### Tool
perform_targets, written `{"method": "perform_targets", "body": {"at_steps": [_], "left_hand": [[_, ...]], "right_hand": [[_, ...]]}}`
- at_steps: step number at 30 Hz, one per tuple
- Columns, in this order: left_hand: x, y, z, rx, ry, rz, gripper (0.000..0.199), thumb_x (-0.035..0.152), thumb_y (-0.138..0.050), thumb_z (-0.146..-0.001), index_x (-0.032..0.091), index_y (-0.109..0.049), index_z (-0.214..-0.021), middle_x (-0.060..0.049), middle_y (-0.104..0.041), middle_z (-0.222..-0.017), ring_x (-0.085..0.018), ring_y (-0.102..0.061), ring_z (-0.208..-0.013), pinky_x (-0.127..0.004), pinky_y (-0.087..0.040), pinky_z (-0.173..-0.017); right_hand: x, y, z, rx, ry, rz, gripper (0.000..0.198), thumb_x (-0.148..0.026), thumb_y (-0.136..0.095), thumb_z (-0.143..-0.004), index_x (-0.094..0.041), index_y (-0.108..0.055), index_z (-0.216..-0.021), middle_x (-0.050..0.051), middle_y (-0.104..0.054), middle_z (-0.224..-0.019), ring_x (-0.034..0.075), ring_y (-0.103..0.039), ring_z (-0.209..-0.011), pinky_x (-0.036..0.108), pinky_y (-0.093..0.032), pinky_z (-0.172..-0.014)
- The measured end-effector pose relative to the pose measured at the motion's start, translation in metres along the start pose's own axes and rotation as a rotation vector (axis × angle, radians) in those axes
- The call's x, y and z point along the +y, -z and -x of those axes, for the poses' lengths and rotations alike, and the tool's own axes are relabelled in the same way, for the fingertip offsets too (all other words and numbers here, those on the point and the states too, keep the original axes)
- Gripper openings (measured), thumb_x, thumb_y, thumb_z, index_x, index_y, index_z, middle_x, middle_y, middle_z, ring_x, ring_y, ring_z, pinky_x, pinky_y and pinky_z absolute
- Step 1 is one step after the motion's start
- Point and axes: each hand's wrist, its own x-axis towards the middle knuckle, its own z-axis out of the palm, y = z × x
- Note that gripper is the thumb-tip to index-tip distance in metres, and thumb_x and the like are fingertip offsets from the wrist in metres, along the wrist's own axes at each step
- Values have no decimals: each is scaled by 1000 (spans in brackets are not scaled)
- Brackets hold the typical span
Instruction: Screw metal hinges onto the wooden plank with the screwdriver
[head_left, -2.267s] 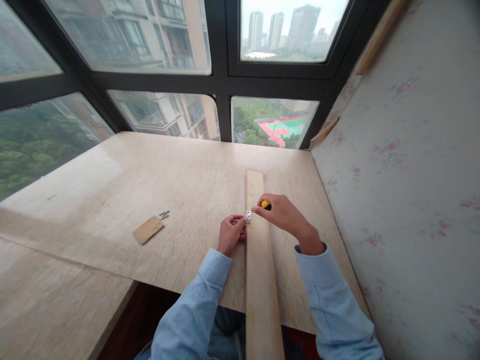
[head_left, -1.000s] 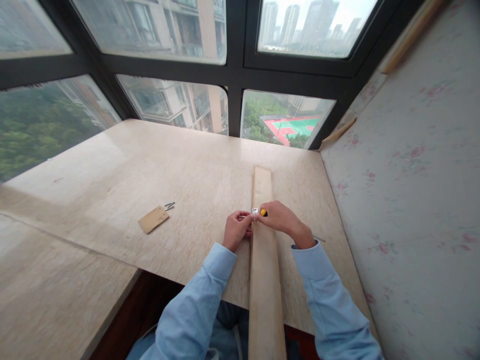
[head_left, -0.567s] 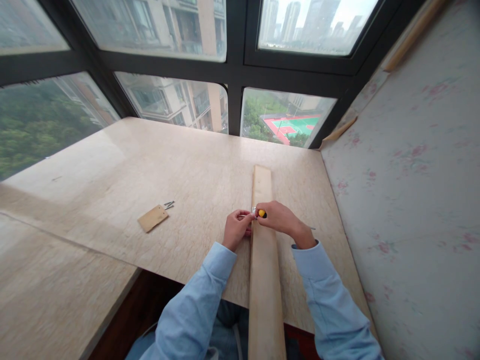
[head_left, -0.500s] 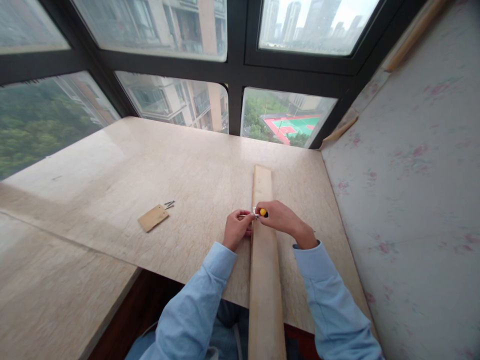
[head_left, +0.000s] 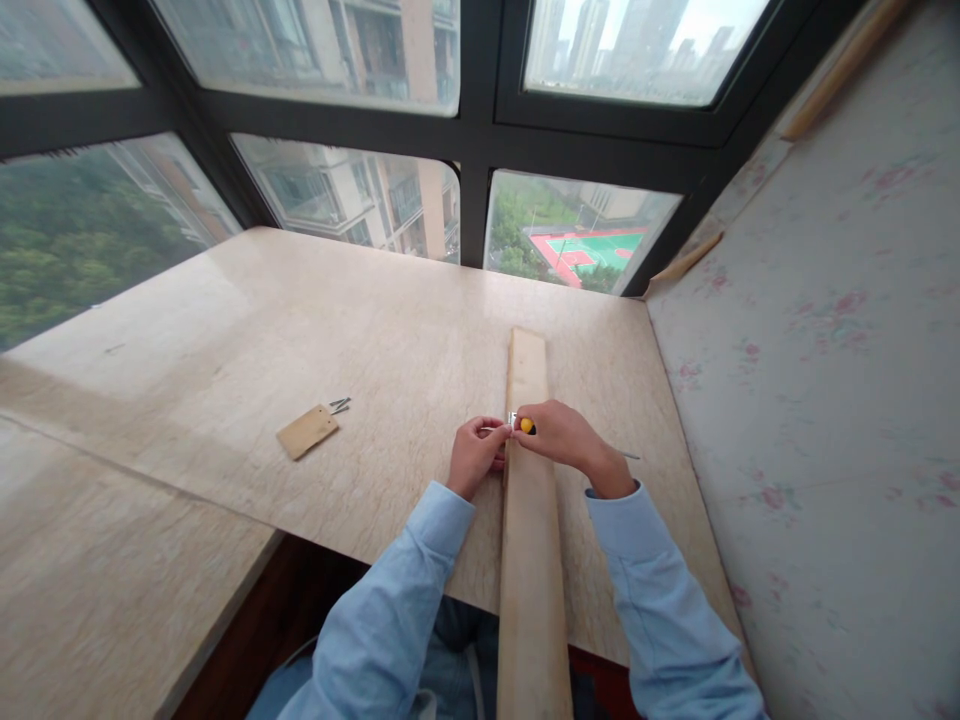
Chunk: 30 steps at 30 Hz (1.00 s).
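A long wooden board [head_left: 531, 540] lies lengthwise before me, its near end reaching past the counter's front edge. On its left edge sits a small shiny metal piece [head_left: 511, 418], perhaps a hinge, partly covered by my fingers. My left hand [head_left: 474, 455] pinches at this piece from the left, thumb and fingertips together. From the right, my right hand [head_left: 559, 435] is closed around a screwdriver [head_left: 528, 426] with a yellow-and-black handle end. The tool's thin shaft shows beyond my wrist, pointing right, and the fingertips of this hand also meet at the metal piece.
A small wooden plate [head_left: 307, 432] with holes lies on the stone-look counter [head_left: 360, 330] to the left, several screws [head_left: 340, 405] at its corner. Dark window frames [head_left: 474, 140] bound the back, a papered wall [head_left: 817, 400] the right. A gap [head_left: 300, 580] opens at the counter's front.
The screwdriver's shaft now shows farther out beyond my right wrist. Both hands stay at the metal piece, and the view has shifted very slightly.
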Motion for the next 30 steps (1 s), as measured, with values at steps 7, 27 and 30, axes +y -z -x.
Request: {"method": "perform_targets", "body": {"at_steps": [7, 27, 30], "left_hand": [[1, -2, 1, 19, -14, -48, 19, 28, -70, -76, 11, -72, -84, -2, -68, -72, -9, -59, -47, -21, -52, -42], [-1, -2, 4, 0, -30, -69, 21, 28, -67, -77, 13, -77, -88, -1, -66, -68, -11, -58, -51, -22, -52, -45], [-3, -1, 3, -17, -40, -59, 23, 31, -68, -76, 13, -77, -88, -1, -65, -66, -10, -57, -51, -22, -52, -46]], "right_hand": [[-2, -1, -2, -4, 55, 11, 11, -21, -59, -82, -21, -70, -80, 5, -75, -79, 18, -63, -72, 26, -28, -58], [3, -3, -3, -39, -19, -56, 26, -37, -59, -90, -18, -70, -75, 8, -74, -78, 19, -65, -71, 27, -36, -61], [0, -3, -3, -38, -6, -17, 25, -35, -57, -91, -19, -71, -78, 7, -75, -80, 19, -65, -73, 27, -35, -60]]}}
